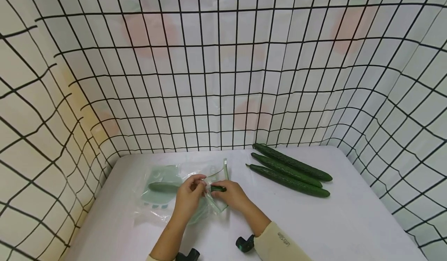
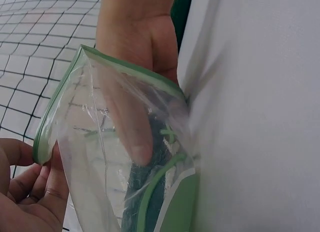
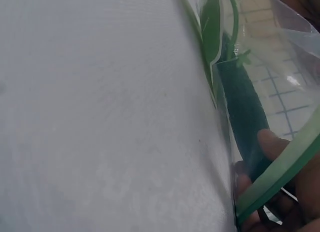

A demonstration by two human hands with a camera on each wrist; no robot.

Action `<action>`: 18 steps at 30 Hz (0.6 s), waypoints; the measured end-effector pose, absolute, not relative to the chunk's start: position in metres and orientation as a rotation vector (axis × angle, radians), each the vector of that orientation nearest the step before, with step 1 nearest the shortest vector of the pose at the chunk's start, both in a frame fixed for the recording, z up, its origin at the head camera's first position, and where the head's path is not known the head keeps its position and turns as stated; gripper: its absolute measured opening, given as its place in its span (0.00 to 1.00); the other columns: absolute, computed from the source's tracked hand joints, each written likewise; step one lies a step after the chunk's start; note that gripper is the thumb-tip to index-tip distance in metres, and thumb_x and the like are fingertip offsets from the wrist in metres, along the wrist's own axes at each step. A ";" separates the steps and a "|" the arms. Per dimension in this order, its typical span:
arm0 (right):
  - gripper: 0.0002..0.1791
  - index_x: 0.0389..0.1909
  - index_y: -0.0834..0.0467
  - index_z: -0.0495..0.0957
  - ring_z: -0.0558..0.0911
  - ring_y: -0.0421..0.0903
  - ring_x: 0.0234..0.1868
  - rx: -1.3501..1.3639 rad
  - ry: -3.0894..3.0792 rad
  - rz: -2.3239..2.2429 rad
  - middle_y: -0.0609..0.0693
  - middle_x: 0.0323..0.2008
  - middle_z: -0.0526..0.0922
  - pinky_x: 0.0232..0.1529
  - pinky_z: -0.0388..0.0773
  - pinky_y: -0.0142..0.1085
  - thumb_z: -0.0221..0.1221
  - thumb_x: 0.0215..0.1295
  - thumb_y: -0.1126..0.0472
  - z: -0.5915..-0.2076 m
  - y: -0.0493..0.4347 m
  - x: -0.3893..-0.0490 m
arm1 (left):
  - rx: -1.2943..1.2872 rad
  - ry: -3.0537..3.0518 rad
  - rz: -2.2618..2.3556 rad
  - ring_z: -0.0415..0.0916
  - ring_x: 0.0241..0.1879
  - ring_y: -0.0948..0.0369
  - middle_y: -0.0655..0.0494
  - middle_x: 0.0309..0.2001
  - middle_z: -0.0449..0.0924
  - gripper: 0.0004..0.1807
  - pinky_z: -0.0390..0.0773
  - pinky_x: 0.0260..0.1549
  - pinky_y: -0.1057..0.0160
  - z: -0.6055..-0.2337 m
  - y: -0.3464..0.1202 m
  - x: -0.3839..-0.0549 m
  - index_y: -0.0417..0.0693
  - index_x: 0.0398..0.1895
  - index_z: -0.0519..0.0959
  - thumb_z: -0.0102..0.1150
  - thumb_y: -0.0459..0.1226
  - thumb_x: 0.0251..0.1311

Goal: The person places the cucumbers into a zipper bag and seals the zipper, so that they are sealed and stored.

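A clear zip bag [image 1: 167,170] with green print and a green zip edge lies at the left middle of the table. Inside it is a cucumber [image 3: 245,106], its near end at the bag's mouth. My left hand [image 1: 188,195] pinches the rim of the mouth between thumb and fingers, plain in the left wrist view beside the zip edge [image 2: 55,99]. Reaching through the mouth, my right hand [image 1: 234,195] grips the cucumber's end, with the thumb on one side and fingers on the other. Plastic partly veils the right fingers [image 2: 137,142].
Three cucumbers [image 1: 288,180] lie side by side at the right rear of the table [image 1: 297,226]. A black wire grid [image 1: 218,75] encloses the back and both sides. Dark wrist-worn devices [image 1: 245,243] show near the front edge.
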State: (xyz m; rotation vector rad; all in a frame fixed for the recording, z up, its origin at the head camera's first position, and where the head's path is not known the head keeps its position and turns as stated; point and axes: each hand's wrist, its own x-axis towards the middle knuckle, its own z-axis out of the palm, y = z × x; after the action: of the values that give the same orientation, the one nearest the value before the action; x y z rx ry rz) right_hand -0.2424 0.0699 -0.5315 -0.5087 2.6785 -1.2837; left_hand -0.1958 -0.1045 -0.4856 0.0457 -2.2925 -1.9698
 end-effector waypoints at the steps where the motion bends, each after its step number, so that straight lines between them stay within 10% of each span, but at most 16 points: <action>1: 0.19 0.54 0.52 0.85 0.82 0.54 0.57 -0.487 2.683 -1.304 0.52 0.53 0.86 0.58 0.78 0.53 0.68 0.64 0.52 -0.532 0.069 -0.242 | 0.049 -2.292 -1.967 0.79 0.30 0.63 0.44 0.39 0.82 0.14 0.85 0.33 0.66 -0.486 -0.105 -0.196 0.39 0.52 0.81 0.54 0.28 0.66; 18: 0.17 0.52 0.53 0.85 0.84 0.51 0.53 -0.449 2.753 -1.239 0.52 0.51 0.87 0.54 0.80 0.50 0.69 0.63 0.55 -0.533 0.073 -0.238 | 0.030 -2.264 -2.002 0.80 0.31 0.63 0.44 0.38 0.82 0.14 0.84 0.33 0.68 -0.486 -0.104 -0.196 0.38 0.52 0.81 0.53 0.27 0.65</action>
State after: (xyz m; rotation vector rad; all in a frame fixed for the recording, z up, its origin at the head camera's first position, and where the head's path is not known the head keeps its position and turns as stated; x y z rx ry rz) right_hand -0.2378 0.0727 -0.5329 -0.4489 2.7530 -1.2389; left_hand -0.1960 -0.1037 -0.4863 0.0305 -2.2641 -2.0018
